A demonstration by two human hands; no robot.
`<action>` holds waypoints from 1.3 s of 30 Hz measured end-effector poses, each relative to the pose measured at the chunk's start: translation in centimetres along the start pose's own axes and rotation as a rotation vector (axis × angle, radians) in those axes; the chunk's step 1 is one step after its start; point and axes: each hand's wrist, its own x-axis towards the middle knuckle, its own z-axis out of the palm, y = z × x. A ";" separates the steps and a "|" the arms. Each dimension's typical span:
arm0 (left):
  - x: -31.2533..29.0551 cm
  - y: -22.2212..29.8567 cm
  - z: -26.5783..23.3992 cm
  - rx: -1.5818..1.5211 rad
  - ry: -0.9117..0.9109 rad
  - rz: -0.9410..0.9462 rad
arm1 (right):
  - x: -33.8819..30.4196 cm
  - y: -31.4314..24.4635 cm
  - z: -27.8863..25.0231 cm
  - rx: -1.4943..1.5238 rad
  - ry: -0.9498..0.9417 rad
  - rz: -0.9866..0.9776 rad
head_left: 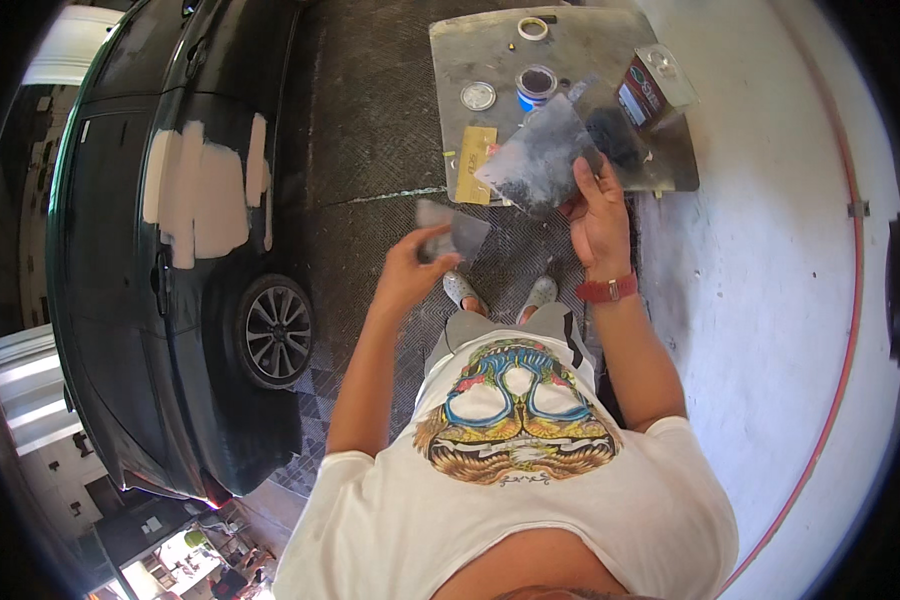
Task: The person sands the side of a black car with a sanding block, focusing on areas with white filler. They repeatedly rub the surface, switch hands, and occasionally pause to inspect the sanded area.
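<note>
A: What is the left hand (410, 272) holding?

B: It is sitting close to the middle of the view, its thumb and fingers closing narrowly on a small grey sheet (467, 238), which is pointing away toward two o'clock and looking slightly blurred.

A: And the right hand (602, 225)?

B: That one is reaching in at one o'clock, a red wristband (610, 290) circling its wrist. Its fingers are gripping the right edge of a smeared plate (540, 155), the thumb pressing on top. The plate is overlapping the near edge of the surface (460, 60) in the view.

A: What is lying around there?

B: An open tin (537, 84) with dark contents is standing on the surface. Going round it like a clock, a roll of tape (532, 29) is lying at twelve, a rectangular can (642, 98) is standing at three, a yellowish strip (476, 165) is lying at seven, and a round lid (478, 96) is resting at nine.

A: Anything beyond?

B: A dark car (110, 250) is filling the nine o'clock side, pale beige patches (220, 195) showing at ten, and a white wall (760, 220) is rising at three.
</note>
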 end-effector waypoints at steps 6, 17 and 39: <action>-4.4 0.4 -2.4 -0.871 0.360 -0.150 | -0.4 2.8 -1.4 -0.036 0.034 0.191; -8.7 -3.7 -4.9 -1.126 0.344 -0.130 | -6.9 9.1 4.8 -0.298 -0.266 0.385; -27.8 -18.8 -16.6 -1.280 0.762 -0.015 | -19.0 22.1 18.4 -1.215 -0.776 0.309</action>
